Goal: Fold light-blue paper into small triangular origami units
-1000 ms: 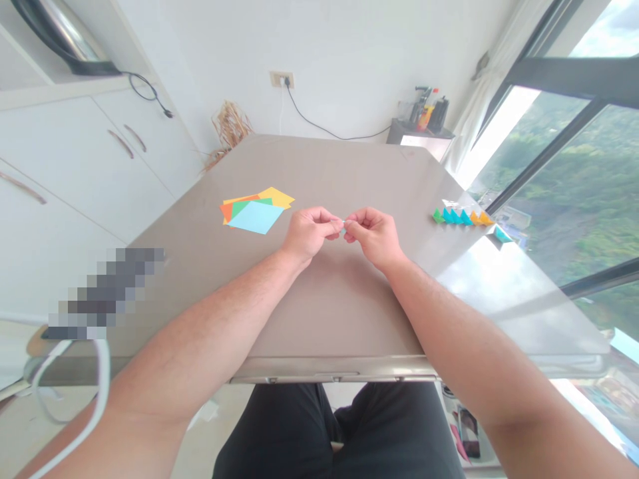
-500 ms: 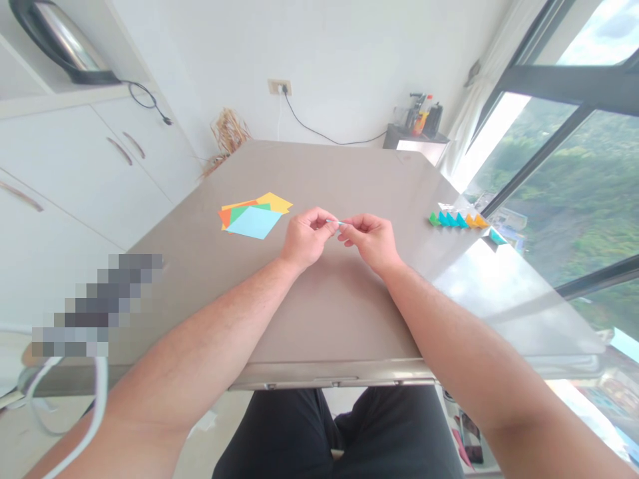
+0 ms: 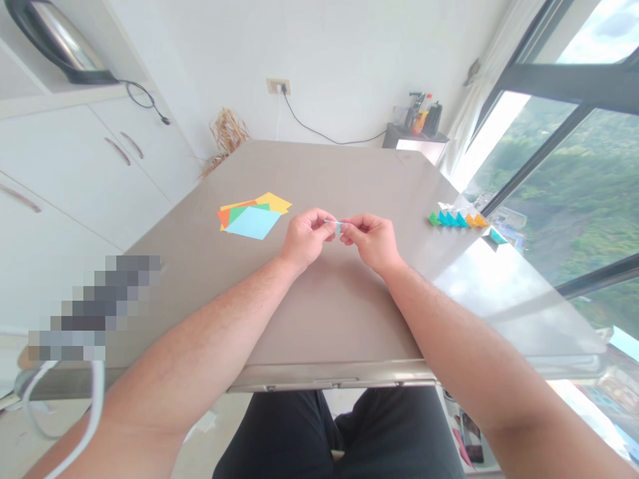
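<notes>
Above the middle of the grey-brown table (image 3: 319, 319), a small light-blue piece of paper (image 3: 338, 227) is pinched between my two hands. My left hand (image 3: 307, 238) grips its left side between thumb and fingers. On the other side, my right hand (image 3: 370, 239) pinches the right end. Fingers cover most of the piece, so its folded shape cannot be made out. Left of my left hand lies a fanned stack of paper sheets, with a light-blue sheet (image 3: 253, 223) on top, then a green sheet (image 3: 238, 214), an orange sheet and a yellow sheet (image 3: 274, 201).
Along the table's right side stands a row of small folded paper shapes (image 3: 453, 219) in green, blue and orange. A single blue folded piece (image 3: 496, 236) lies beyond its right end. A pixelated dark object (image 3: 107, 293) is at the left edge, with a white cable nearby.
The view has tilted slightly. My hands have shifted a little, and more of the light-blue paper shows between my fingertips. Both hands keep their pinch.
</notes>
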A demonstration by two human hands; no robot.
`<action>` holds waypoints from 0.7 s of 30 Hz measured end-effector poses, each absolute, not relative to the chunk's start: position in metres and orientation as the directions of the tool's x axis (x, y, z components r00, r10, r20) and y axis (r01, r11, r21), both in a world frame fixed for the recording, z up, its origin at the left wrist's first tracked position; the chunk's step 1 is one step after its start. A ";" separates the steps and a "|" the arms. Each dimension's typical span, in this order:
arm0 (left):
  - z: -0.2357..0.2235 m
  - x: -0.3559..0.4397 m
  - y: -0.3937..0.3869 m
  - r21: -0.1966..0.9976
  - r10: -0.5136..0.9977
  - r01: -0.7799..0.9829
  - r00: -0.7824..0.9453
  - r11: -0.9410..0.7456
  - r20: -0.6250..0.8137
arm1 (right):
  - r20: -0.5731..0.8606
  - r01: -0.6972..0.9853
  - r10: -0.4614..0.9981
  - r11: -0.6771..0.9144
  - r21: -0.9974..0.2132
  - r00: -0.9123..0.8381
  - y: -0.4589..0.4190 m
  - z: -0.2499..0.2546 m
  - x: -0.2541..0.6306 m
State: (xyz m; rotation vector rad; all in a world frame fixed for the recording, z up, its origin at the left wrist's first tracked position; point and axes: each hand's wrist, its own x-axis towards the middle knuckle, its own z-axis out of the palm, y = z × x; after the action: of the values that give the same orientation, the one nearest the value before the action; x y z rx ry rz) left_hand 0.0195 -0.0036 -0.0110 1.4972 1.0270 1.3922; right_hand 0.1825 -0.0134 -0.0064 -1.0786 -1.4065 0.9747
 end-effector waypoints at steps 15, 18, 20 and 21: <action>-0.009 0.018 -0.004 0.916 0.922 0.103 0.053 -0.387 0.383 | 0.276 0.231 0.961 0.275 -0.933 -0.026 -0.019 -0.004 0.181; -0.009 0.019 -0.003 0.923 0.929 0.106 0.019 -0.369 0.369 | 0.277 0.226 0.961 0.274 -0.935 -0.018 -0.019 -0.004 0.180; -0.008 0.021 -0.004 0.948 0.949 0.063 -0.014 -0.313 0.314 | 0.274 0.199 0.962 0.267 -0.943 0.006 -0.017 -0.005 0.180; -0.008 0.022 -0.004 0.961 0.961 0.021 -0.024 -0.275 0.276 | 0.275 0.177 0.961 0.268 -0.947 0.020 -0.016 -0.006 0.180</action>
State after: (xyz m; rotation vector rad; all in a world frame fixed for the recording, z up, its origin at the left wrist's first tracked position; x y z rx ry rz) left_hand 0.0218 -0.0042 -0.0081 1.4134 1.0968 1.4245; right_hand 0.1803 -0.0159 -0.0059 -1.1433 -1.4182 0.8833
